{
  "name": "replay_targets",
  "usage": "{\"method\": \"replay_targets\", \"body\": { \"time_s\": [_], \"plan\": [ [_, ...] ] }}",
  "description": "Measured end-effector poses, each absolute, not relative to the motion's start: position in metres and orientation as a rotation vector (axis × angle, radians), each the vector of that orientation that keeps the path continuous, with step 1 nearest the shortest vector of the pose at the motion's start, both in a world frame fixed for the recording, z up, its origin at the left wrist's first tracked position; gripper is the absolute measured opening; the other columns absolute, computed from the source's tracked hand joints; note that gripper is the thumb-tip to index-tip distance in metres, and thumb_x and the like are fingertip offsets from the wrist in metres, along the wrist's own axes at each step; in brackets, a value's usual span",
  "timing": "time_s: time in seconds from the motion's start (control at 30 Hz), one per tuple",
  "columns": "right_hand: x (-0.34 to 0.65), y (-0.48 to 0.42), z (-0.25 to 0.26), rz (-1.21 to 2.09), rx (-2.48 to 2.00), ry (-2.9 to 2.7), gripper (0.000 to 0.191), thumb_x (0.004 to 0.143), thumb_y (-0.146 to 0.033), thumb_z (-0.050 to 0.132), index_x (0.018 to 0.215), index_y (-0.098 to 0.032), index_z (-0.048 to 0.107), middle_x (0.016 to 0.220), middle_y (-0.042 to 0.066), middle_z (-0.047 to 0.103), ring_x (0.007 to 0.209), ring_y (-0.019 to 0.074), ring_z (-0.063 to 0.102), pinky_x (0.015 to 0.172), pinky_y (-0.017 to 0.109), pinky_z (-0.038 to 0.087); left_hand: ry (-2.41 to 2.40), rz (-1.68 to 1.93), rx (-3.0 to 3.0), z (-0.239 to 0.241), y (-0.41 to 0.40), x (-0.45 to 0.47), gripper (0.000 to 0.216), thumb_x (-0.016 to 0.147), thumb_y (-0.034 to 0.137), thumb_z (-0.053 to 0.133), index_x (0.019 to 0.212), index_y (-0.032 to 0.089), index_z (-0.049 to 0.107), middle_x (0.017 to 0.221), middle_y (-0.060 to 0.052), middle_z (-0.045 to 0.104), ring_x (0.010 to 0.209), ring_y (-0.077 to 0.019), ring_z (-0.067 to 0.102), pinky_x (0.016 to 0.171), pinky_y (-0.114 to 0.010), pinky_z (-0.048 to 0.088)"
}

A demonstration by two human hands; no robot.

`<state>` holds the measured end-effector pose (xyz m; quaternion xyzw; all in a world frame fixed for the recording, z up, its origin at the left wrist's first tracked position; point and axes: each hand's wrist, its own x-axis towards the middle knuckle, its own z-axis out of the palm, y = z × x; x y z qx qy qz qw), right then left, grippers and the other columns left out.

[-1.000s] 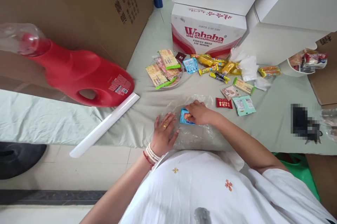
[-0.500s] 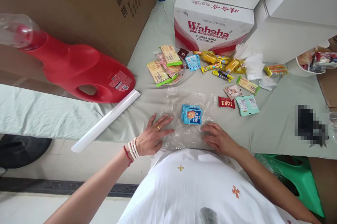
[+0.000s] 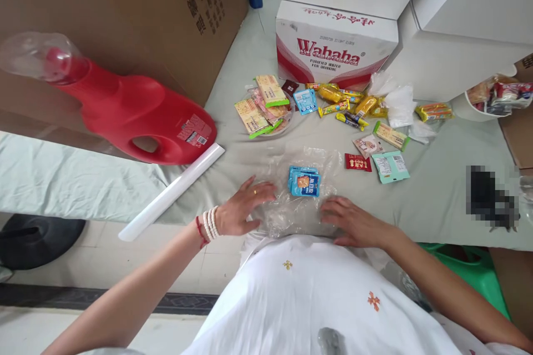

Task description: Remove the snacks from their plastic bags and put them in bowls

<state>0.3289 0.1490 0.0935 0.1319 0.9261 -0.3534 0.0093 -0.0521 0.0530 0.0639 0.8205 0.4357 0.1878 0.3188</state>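
Note:
A clear plastic bag [image 3: 283, 219] lies flat at the front edge of the table, before my body. Several blue snack packets [image 3: 305, 181] are stacked on it or in it; I cannot tell which. My left hand [image 3: 245, 205], with a ring and white bead bracelets, rests at the left edge of the plastic, fingers stretched out and thumb apart. At its right edge my right hand [image 3: 353, 220] lies with fingers spread and a little bent, touching the plastic. Neither hand holds anything that I can see.
Behind the bag sits a round dish [image 3: 287, 128] of snack packets. Yellow-wrapped snacks [image 3: 333, 93] and a mint-green packet [image 3: 391, 167] lie to its right. A red jug [image 3: 166, 116] and a white roll [image 3: 170, 193] are at left. A Wahaha box [image 3: 337, 44] stands at the back.
My left hand has shifted slightly left and up, its fingers closer together. My right hand has turned a little, with the thumb lower. The plastic's left side is more crumpled; the packets stay in place.

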Motion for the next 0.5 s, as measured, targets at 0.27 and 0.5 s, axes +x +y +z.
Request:
{"method": "replay_targets", "body": {
  "time_s": [0.27,0.5],
  "plan": [
    [0.334,0.160,0.086,-1.663,1.010,2.655,0.026,0.104,-0.044,0.052,0.096,-0.022,0.063,0.091,0.005,0.070,0.088,0.0191,0.065,0.081,0.034,0.054,1.391,0.692,1.926,0.048,0.063,-0.043,0.031,0.103,0.041,0.048,0.094,0.023,0.072,0.104,-0.009,0.078,0.109,-0.0237,0.070,0.111,-0.046,0.043],
    [0.302,0.227,0.101,-0.936,1.565,2.507,0.022,0.099,-0.033,0.050,0.094,-0.018,0.064,0.087,0.011,0.069,0.084,0.0256,0.063,0.075,0.036,0.049,2.064,0.684,1.735,0.046,0.111,-0.018,0.021,0.092,0.035,0.057,0.080,0.021,0.066,0.075,-0.007,0.063,0.083,-0.0276,0.059,0.081,-0.042,0.049]
  ]
}}
